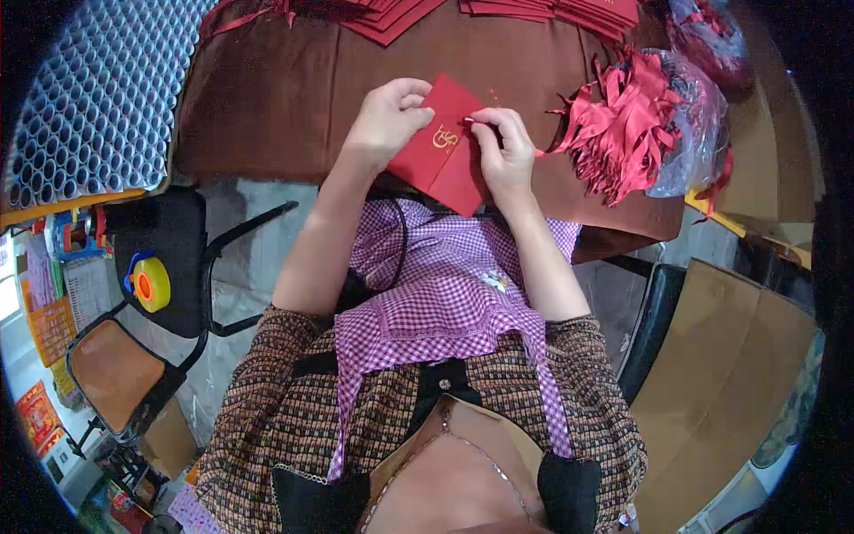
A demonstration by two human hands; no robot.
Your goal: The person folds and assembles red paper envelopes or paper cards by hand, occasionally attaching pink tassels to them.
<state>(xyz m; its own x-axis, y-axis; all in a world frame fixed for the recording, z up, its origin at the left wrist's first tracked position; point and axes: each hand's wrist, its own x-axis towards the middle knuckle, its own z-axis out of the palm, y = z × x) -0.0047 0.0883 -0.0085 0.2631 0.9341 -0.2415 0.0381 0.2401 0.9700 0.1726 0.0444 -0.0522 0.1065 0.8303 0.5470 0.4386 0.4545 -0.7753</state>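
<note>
A red card or envelope with a gold emblem is held at a slant above the near edge of the brown-covered table. My left hand grips its upper left edge, thumb on the front face and fingers partly behind. At the right side of the card, my right hand has thumb and forefinger pinched together; a tiny pale spot shows at the fingertip, too small to name. Close to the right hand lies a bundle of red ribbons, partly in a clear plastic bag. One red strand reaches towards that hand.
Stacks of red cards lie along the far side of the brown tablecloth. At left is a sheet of round tubes or cells. A chair holds a yellow tape roll. Cardboard stands at right.
</note>
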